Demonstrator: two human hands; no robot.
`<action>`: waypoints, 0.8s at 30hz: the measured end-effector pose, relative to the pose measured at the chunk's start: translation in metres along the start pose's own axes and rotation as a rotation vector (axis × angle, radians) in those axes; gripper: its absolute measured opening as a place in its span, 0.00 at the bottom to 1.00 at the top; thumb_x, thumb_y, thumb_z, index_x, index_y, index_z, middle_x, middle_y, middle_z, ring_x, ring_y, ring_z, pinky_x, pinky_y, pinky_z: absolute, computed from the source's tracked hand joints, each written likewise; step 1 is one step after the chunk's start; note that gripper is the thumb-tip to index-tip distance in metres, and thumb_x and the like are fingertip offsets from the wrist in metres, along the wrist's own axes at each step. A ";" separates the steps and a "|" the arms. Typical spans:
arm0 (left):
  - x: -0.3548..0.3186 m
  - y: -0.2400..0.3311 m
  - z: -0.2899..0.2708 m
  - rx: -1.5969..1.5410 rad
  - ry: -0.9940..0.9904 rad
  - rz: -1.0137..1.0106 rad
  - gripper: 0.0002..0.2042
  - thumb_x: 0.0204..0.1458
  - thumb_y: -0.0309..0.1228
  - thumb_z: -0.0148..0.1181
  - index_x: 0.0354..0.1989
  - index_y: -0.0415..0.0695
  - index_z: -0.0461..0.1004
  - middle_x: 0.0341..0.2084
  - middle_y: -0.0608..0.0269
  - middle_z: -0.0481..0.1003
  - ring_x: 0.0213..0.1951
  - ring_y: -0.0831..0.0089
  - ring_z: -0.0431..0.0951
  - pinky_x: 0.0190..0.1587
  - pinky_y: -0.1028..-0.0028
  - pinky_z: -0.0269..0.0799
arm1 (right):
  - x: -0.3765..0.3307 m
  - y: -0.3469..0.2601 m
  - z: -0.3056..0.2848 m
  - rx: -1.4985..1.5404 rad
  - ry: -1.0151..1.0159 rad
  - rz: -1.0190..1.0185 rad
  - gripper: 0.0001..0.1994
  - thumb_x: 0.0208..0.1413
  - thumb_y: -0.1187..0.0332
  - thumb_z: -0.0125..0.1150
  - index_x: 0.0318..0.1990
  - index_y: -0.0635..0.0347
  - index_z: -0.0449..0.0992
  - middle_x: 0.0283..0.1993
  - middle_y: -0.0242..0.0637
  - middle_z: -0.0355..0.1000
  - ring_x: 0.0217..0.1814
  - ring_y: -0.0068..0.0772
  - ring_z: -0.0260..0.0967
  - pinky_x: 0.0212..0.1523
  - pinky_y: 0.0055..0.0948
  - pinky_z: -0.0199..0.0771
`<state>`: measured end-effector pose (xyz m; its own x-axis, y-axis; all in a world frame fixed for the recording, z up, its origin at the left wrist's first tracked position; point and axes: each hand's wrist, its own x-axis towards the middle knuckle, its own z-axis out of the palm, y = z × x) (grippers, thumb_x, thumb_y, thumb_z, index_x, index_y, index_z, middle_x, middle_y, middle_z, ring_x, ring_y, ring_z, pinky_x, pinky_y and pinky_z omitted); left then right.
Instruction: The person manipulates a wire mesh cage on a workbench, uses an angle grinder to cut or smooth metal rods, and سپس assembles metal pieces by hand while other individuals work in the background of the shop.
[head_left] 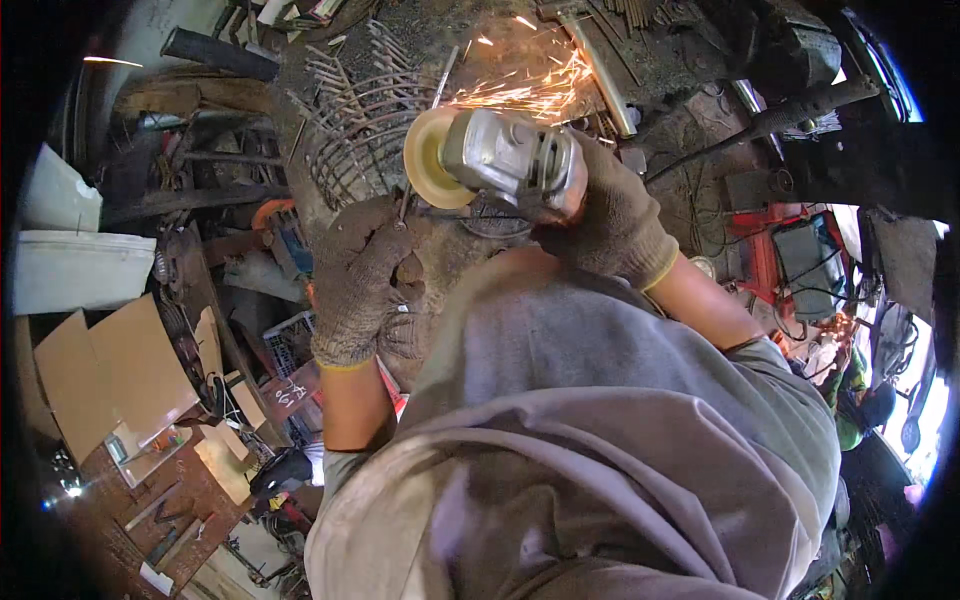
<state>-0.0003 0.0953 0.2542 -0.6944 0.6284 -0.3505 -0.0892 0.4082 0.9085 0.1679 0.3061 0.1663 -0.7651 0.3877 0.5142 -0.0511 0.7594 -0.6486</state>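
Observation:
My right hand (618, 215), in a brown knit work glove, is wrapped round the body of an angle grinder (505, 155). Its round yellowish disc (432, 160) faces left, and orange sparks (530, 95) stream from the disc's upper edge to the right. Close by the disc, my left hand (362, 265), gloved alike, is closed on a thin metal rod (403, 208). Only a short end of the rod shows at the fingertips. A bright strip of metal (446, 77) sticks up beyond the disc; whether it belongs to the same rod I cannot tell.
Curved and straight metal rods (350, 130) lie bundled beyond my left hand. A metal bar (602, 75) lies at the far right of the sparks. Cardboard (120, 370) and a white container (85, 270) are at left. Another person (862, 405) is at the right edge.

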 end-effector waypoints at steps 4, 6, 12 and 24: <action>-0.007 0.003 -0.004 -0.074 -0.006 -0.145 0.15 0.54 0.28 0.59 0.48 0.35 0.76 0.33 0.63 0.77 0.28 0.81 0.73 0.29 0.80 0.69 | 0.022 -0.010 -0.018 -0.021 -0.229 0.341 0.34 0.42 0.59 0.75 0.57 0.60 0.70 0.54 0.48 0.73 0.55 0.49 0.73 0.55 0.40 0.75; -0.005 -0.003 -0.004 -0.095 0.038 -0.032 0.16 0.54 0.26 0.59 0.51 0.35 0.75 0.34 0.63 0.77 0.27 0.80 0.73 0.30 0.80 0.69 | 0.034 -0.018 -0.031 0.093 -0.302 0.509 0.40 0.39 0.65 0.79 0.61 0.63 0.64 0.59 0.46 0.72 0.61 0.44 0.71 0.61 0.37 0.72; -0.004 0.006 0.004 -0.054 0.048 0.035 0.15 0.54 0.25 0.60 0.50 0.33 0.74 0.31 0.61 0.78 0.28 0.77 0.77 0.32 0.78 0.75 | 0.004 0.007 -0.021 -0.006 -0.088 0.274 0.29 0.44 0.58 0.74 0.54 0.57 0.73 0.52 0.43 0.73 0.55 0.51 0.71 0.56 0.42 0.73; 0.000 -0.007 0.000 0.178 0.140 0.158 0.10 0.53 0.29 0.66 0.40 0.37 0.79 0.28 0.64 0.77 0.26 0.79 0.76 0.29 0.78 0.75 | 0.003 0.004 -0.013 -0.142 -0.238 0.171 0.30 0.44 0.58 0.73 0.56 0.53 0.73 0.52 0.45 0.73 0.52 0.52 0.73 0.53 0.41 0.76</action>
<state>0.0002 0.0927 0.2480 -0.7828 0.6009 -0.1617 0.1464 0.4305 0.8906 0.1737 0.3172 0.1725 -0.8844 0.3955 0.2478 0.1682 0.7654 -0.6212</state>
